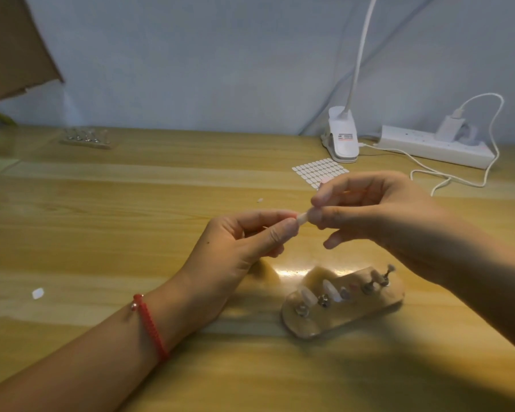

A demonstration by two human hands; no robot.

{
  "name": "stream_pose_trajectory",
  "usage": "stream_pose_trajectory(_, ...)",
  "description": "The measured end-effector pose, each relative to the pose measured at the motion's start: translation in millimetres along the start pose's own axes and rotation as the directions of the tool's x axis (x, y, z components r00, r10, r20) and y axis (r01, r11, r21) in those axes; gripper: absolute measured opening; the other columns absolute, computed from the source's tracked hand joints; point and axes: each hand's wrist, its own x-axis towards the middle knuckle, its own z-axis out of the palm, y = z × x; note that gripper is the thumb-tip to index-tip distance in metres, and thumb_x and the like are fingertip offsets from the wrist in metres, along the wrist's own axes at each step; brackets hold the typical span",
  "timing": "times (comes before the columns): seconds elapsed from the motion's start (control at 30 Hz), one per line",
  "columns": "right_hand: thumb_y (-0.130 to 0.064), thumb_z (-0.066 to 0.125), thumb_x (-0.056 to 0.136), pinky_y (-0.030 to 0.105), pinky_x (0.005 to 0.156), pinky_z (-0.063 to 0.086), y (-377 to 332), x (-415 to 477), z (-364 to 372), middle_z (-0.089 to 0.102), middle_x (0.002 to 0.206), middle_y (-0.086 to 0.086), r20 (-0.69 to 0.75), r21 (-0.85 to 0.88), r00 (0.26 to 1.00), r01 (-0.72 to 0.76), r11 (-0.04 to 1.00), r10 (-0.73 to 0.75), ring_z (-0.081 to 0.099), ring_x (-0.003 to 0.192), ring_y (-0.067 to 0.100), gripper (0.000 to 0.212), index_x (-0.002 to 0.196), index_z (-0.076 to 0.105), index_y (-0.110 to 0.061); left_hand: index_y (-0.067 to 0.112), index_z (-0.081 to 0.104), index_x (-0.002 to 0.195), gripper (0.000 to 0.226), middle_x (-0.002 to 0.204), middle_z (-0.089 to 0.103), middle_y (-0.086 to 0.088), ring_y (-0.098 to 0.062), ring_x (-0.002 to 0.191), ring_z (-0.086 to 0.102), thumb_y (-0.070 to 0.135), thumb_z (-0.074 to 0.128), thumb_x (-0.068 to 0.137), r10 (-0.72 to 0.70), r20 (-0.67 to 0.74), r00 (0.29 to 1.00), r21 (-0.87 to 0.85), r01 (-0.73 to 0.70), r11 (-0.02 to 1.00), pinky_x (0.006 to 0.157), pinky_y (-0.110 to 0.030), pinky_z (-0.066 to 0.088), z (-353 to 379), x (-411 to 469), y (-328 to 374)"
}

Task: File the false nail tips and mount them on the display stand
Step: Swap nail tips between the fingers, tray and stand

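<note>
A small pale false nail tip (302, 218) is held above the wooden table between both hands. My left hand (244, 242), with a red cord at its wrist, pinches one end with thumb and forefinger. My right hand (366, 209) pinches the other end; whether it also holds a file is hidden. Below them lies a clear oval display stand (309, 325) with a row of metal pegs. Two pale nail tips (332, 288) sit on its left pegs; the right pegs look bare.
A sheet of white adhesive tabs (317, 171) lies behind the hands. A white clip lamp (342, 135), power strip (434, 147) and cable (446, 176) sit back right. A second stand (85, 138) rests far left. A white scrap (37, 293) lies at front left.
</note>
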Motion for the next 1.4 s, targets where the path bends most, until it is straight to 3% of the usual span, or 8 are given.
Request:
stream_pose_trajectory(0.23, -0.009, 0.074, 0.057, 0.023, 0.053, 0.055, 0, 0, -2, 0.072, 0.076, 0.01, 0.079, 0.075, 0.988, -0.141, 0.987, 0.135, 0.07, 0.069, 0.016, 0.014, 0.07, 0.076, -0.014, 0.013, 0.078, 0.085, 0.017, 0.08, 0.072, 0.01, 0.005, 0.072, 0.062, 0.018, 0.071, 0.07, 0.145, 0.016, 0.989, 0.101, -0.146, 0.984, 0.063, -0.007, 0.046, 1, -4, 3)
stream_pose_trajectory(0.4, -0.013, 0.076, 0.054, 0.023, 0.053, 0.055, 0, -2, -4, 0.071, 0.075, 0.008, 0.115, 0.062, 0.981, -0.162, 0.985, 0.154, 0.069, 0.067, 0.015, 0.016, 0.07, 0.076, -0.015, 0.016, 0.078, 0.083, 0.023, 0.083, 0.071, 0.007, -0.004, 0.086, 0.065, 0.025, 0.074, 0.063, 0.185, -0.009, 0.983, 0.164, -0.181, 0.97, 0.073, -0.013, 0.048, 1, -5, 1)
stream_pose_trajectory(0.67, -0.019, 0.077, 0.054, 0.023, 0.057, 0.056, 6, -5, -4, 0.072, 0.076, 0.01, 0.153, 0.057, 0.981, -0.132, 0.99, 0.122, 0.069, 0.07, 0.016, 0.012, 0.066, 0.075, -0.018, 0.021, 0.078, 0.082, 0.019, 0.082, 0.068, 0.0, -0.014, 0.08, 0.063, 0.03, 0.073, 0.066, 0.328, -0.007, 0.945, 0.371, -0.302, 0.878, 0.071, -0.021, 0.051, 4, -9, 2)
stream_pose_trajectory(0.8, -0.024, 0.079, 0.058, 0.025, 0.061, 0.057, 4, -2, -8, 0.074, 0.087, 0.007, 0.169, 0.13, 0.973, -0.179, 0.975, 0.156, 0.071, 0.078, 0.016, 0.025, 0.082, 0.078, -0.021, 0.027, 0.078, 0.086, 0.016, 0.088, 0.066, 0.006, -0.012, 0.083, 0.061, 0.031, 0.072, 0.071, 0.411, -0.048, 0.911, 0.388, -0.362, 0.848, 0.069, -0.022, 0.05, 6, -10, 4)
stream_pose_trajectory(0.9, -0.025, 0.074, 0.075, 0.028, 0.072, 0.059, 3, 0, -5, 0.073, 0.106, 0.009, 0.301, 0.204, 0.939, -0.231, 0.951, 0.163, 0.07, 0.099, 0.021, 0.032, 0.105, 0.074, -0.016, 0.03, 0.077, 0.089, 0.018, 0.092, 0.06, 0.004, -0.016, 0.083, 0.059, 0.033, 0.076, 0.071, 0.448, -0.049, 0.893, 0.412, -0.391, 0.823, 0.068, -0.029, 0.051, 7, -12, 6)
stream_pose_trajectory(0.97, -0.024, 0.069, 0.077, 0.027, 0.076, 0.058, 4, -1, -2, 0.072, 0.108, 0.01, 0.36, 0.242, 0.922, -0.24, 0.94, 0.142, 0.069, 0.103, 0.021, 0.035, 0.11, 0.07, -0.013, 0.031, 0.076, 0.089, 0.02, 0.092, 0.059, 0.004, -0.017, 0.084, 0.059, 0.035, 0.076, 0.07, 0.451, -0.063, 0.89, 0.404, -0.39, 0.827, 0.069, -0.034, 0.053, 8, -14, 7)
stream_pose_trajectory(1.13, -0.02, 0.067, 0.083, 0.027, 0.08, 0.057, 9, -3, 3, 0.072, 0.109, 0.009, 0.28, 0.237, 0.959, -0.115, 0.965, 0.045, 0.069, 0.103, 0.023, 0.034, 0.117, 0.067, -0.02, 0.032, 0.075, 0.092, 0.022, 0.09, 0.058, 0.008, -0.018, 0.087, 0.058, 0.039, 0.067, 0.073, 0.415, -0.06, 0.908, 0.454, -0.345, 0.821, 0.067, -0.036, 0.052, 10, -16, 10)
stream_pose_trajectory(1.4, -0.026, 0.063, 0.083, 0.02, 0.075, 0.056, 12, -8, 13, 0.074, 0.103, 0.001, 0.158, 0.039, 0.986, 0.044, 0.998, -0.049, 0.071, 0.098, 0.016, 0.056, 0.135, 0.045, -0.035, 0.028, 0.072, 0.095, 0.023, 0.093, 0.057, 0.006, -0.011, 0.09, 0.056, 0.039, 0.061, 0.078, 0.457, -0.006, 0.889, 0.558, -0.376, 0.74, 0.065, -0.02, 0.049, 11, -17, 10)
